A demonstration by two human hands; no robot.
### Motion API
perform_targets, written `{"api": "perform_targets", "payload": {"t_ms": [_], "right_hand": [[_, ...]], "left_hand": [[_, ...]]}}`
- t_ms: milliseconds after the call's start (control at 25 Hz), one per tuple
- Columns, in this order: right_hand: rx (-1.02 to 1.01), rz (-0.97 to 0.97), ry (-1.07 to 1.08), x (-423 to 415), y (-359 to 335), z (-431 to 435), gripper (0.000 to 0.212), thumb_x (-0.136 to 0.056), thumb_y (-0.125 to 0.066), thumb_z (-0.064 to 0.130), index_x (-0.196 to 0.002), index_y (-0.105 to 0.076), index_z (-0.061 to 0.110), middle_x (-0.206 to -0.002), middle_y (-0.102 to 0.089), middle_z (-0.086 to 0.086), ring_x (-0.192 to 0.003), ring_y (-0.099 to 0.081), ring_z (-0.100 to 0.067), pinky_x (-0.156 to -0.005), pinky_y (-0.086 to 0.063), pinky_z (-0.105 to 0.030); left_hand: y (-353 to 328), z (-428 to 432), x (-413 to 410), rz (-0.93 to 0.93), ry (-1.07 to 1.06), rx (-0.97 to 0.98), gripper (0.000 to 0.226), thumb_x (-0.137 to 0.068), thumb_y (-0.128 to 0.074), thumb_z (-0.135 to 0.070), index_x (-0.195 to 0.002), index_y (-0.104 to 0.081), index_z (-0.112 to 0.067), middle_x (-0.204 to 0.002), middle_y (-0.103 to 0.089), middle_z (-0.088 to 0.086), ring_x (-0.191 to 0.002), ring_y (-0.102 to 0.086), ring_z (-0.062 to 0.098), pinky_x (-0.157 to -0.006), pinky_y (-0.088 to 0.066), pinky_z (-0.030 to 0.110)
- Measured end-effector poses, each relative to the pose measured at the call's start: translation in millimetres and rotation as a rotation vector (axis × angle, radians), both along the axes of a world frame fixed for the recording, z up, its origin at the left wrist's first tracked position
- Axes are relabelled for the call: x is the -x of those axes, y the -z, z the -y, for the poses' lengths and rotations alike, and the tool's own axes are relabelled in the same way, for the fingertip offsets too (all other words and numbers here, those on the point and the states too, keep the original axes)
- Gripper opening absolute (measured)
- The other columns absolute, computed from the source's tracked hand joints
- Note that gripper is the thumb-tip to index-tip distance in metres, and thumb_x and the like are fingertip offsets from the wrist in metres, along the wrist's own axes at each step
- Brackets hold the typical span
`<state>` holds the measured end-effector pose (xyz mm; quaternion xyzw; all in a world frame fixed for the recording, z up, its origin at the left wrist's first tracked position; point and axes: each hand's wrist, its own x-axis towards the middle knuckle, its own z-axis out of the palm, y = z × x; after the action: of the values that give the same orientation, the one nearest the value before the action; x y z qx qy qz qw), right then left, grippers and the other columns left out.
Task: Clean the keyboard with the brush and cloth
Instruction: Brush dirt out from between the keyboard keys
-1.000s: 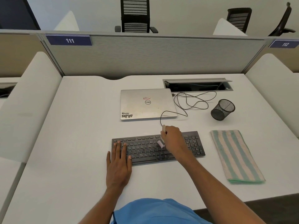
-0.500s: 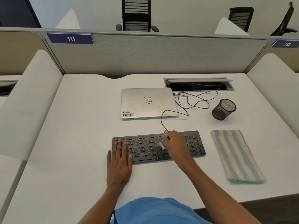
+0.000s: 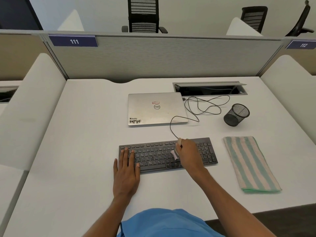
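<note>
**A:** Desk 111, seen from above: the white desk (image 3: 82, 151) fills the frame, and at lower centre lies the black keyboard (image 3: 168, 153) we are cleaning. What do we have around it?

**B:** Largest first: a closed silver Dell laptop (image 3: 156, 108) above centre, the striped green-and-cream cloth (image 3: 250, 164) folded flat at right, well apart from the keyboard and untouched, then a black mesh pen cup (image 3: 236, 114) lying on its side at upper right, beside a loose black cable (image 3: 201, 106).

**A:** And our hands?

**B:** Our left hand (image 3: 126, 170) lies flat and released, fingers spread over the keyboard's left end, bracing it. Our right hand (image 3: 189, 155) is clenched around the small brush (image 3: 176, 153), its pale bristles down on the keys right of centre, the handle tip poking up past the keyboard's top edge.

**A:** So we judge the brushing step is under way, wiping not yet begun. How do we do it well?

**B:** Keep the left palm pressing so the board cannot slide. Work row by row with short, light strokes, bristles angled into the gaps, sweeping debris one way toward an edge. Mind the cable at the top edge, and do the number pad before reaching for the cloth.
</note>
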<state>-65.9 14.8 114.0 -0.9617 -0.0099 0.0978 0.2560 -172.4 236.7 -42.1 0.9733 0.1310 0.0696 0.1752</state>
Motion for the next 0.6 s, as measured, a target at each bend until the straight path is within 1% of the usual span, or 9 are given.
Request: {"api": "perform_targets", "payload": {"t_ms": [40,120,240,360,440,480,520,560,600], "right_hand": [[0.022,-0.017,-0.02,0,-1,1,0.034,-0.101,-0.047,0.016,-0.067,-0.049,0.013,-0.056,-0.056,0.002,-0.05,-0.053,-0.011,-0.05,-0.045,-0.038],[0.049,-0.025,-0.053,-5,-9,1,0.031,-0.102,-0.046,0.015,-0.071,-0.049,0.011,-0.061,-0.056,0.0,-0.051,-0.049,-0.012,-0.05,-0.039,-0.032],[0.025,0.057,-0.053,-6,-8,3,0.032,-0.101,-0.046,0.015,-0.07,-0.042,0.013,-0.063,-0.045,-0.001,-0.056,-0.039,-0.017,-0.055,-0.033,-0.033],[0.045,0.002,-0.046,0,-2,6,0.036,-0.101,-0.045,0.015,-0.065,-0.042,0.015,-0.059,-0.055,-0.001,-0.054,-0.057,-0.013,-0.05,-0.044,-0.034],[0.11,-0.05,-0.107,-4,0,8,0.036,-0.1,-0.046,0.01,-0.065,-0.041,0.016,-0.061,-0.056,-0.001,-0.052,-0.056,-0.01,-0.049,-0.049,-0.032],[0.124,-0.046,-0.145,-7,-3,8,0.033,-0.1,-0.047,0.009,-0.068,-0.043,0.016,-0.065,-0.055,-0.002,-0.054,-0.054,-0.011,-0.053,-0.053,-0.031],[0.065,-0.041,-0.19,-11,-7,6,0.03,-0.101,-0.049,0.007,-0.071,-0.046,0.014,-0.071,-0.054,-0.003,-0.06,-0.054,-0.012,-0.06,-0.057,-0.028],[-0.026,-0.037,-0.233,-13,-11,3,0.026,-0.1,-0.049,0.002,-0.076,-0.05,0.009,-0.075,-0.051,-0.005,-0.065,-0.053,-0.013,-0.068,-0.059,-0.022],[-0.069,-0.065,-0.292,-14,-14,-4,0.02,-0.099,-0.048,-0.004,-0.081,-0.054,0.002,-0.077,-0.05,-0.008,-0.067,-0.054,-0.014,-0.07,-0.056,-0.012]], "left_hand": [[0,0,0,-0.003,0.001,-0.003,0.062,-0.107,-0.027,-0.042,-0.163,-0.036,-0.017,-0.175,-0.021,0.003,-0.163,-0.012,0.02,-0.13,-0.015,0.052],[1,-1,1,-0.005,0.0,-0.006,0.062,-0.108,-0.026,-0.043,-0.163,-0.036,-0.017,-0.175,-0.021,0.003,-0.163,-0.011,0.02,-0.13,-0.015,0.052],[0,-1,0,-0.001,0.0,0.002,0.062,-0.108,-0.026,-0.043,-0.163,-0.035,-0.017,-0.175,-0.02,0.003,-0.163,-0.01,0.019,-0.131,-0.014,0.051],[-1,-1,0,-0.005,-0.003,0.0,0.062,-0.108,-0.025,-0.043,-0.164,-0.035,-0.017,-0.175,-0.02,0.003,-0.163,-0.01,0.019,-0.131,-0.012,0.051],[-1,-1,0,0.0,-0.007,0.001,0.063,-0.107,-0.025,-0.043,-0.163,-0.036,-0.017,-0.175,-0.021,0.003,-0.163,-0.011,0.02,-0.131,-0.012,0.051],[0,-1,1,0.002,-0.008,0.002,0.063,-0.107,-0.025,-0.043,-0.163,-0.036,-0.017,-0.175,-0.021,0.003,-0.163,-0.011,0.02,-0.131,-0.012,0.051],[-1,-2,0,0.003,-0.008,0.002,0.063,-0.107,-0.025,-0.043,-0.163,-0.035,-0.016,-0.175,-0.021,0.003,-0.163,-0.011,0.02,-0.131,-0.012,0.051],[-1,-2,0,0.003,-0.007,0.001,0.063,-0.107,-0.025,-0.043,-0.163,-0.035,-0.016,-0.175,-0.02,0.003,-0.163,-0.01,0.02,-0.131,-0.012,0.051],[-2,-2,-1,0.004,-0.008,0.0,0.063,-0.107,-0.025,-0.043,-0.164,-0.034,-0.017,-0.175,-0.02,0.003,-0.163,-0.01,0.02,-0.131,-0.012,0.05]]}}
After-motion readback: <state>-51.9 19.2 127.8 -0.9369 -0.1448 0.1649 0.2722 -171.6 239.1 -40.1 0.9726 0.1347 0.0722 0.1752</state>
